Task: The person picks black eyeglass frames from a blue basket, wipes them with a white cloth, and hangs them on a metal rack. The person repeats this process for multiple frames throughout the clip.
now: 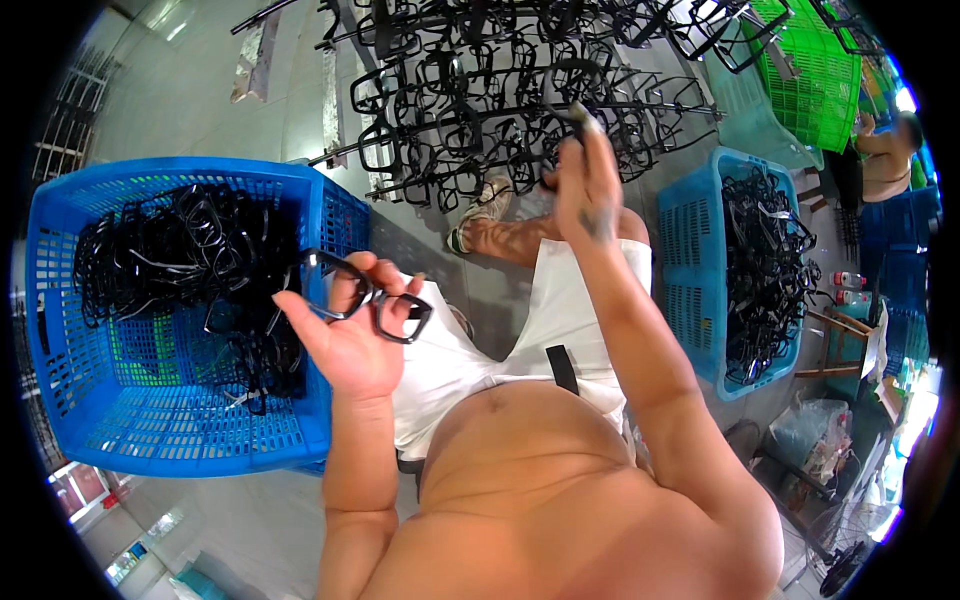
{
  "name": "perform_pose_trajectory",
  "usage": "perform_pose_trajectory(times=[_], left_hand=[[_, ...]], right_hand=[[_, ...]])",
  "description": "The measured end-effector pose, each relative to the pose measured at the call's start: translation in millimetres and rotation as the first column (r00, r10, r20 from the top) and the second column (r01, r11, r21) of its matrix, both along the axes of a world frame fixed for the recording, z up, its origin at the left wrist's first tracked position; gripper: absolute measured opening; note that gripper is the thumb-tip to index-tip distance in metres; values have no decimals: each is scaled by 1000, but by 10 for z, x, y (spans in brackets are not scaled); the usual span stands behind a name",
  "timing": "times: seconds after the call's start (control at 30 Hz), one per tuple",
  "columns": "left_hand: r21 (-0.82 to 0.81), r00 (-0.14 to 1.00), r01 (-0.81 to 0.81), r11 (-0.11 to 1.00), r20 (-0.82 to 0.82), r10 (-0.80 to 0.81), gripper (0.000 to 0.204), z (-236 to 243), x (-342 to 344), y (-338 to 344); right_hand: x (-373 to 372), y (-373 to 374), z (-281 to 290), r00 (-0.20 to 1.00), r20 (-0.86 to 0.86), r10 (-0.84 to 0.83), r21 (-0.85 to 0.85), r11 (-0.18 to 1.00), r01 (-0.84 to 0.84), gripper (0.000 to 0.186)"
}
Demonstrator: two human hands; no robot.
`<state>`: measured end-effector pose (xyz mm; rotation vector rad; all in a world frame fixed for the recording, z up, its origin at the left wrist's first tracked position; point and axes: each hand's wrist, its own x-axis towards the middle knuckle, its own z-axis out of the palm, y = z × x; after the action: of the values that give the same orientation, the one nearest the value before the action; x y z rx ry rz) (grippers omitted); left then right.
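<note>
My left hand (360, 335) is turned palm up beside the big blue basket, its fingers curled round a black eyeglass frame (402, 317). The frame's two rims stick out past the fingertips. My right hand (588, 185) reaches forward to the rack, fingers close together and somewhat blurred. A dark piece shows at its fingertips, but against the black frames behind I cannot make out what it is. Many black eyeglass frames (460, 135) hang in rows on the thin bars of the rack (490, 112) ahead of me.
At my left stands a large blue basket (185, 455), partly filled with tangled black frames (170, 240). A lighter blue basket (690, 265) of frames is at my right. Beyond it are a green basket (815, 75), a person (888, 165) and a wooden stool (838, 340).
</note>
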<state>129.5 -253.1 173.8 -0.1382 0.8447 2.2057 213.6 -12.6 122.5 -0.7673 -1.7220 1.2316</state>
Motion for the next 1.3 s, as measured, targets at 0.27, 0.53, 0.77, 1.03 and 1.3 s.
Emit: perform_pose_trajectory(times=[0.27,0.53,0.77,1.03,1.3], left_hand=[[59,967,139,989,-222,-122,43,30,152,178],[-25,950,40,999,-308,-45,29,-202,95,226],[-91,955,43,995,-288,-67,35,-176,-134,305],[-153,992,14,988,-124,-34,46,-244,40,270],[283,954,146,948,214,-211,47,-212,146,318]], right_hand=[[-468,614,-125,990,56,131,-564,822,-77,44],[-571,466,-309,991,71,-115,-354,926,133,34],[-434,723,-262,985,122,122,-253,963,-88,36],[-692,590,-663,981,-182,-60,-234,972,17,20],[250,-406,250,627,202,753,-289,657,-696,41]])
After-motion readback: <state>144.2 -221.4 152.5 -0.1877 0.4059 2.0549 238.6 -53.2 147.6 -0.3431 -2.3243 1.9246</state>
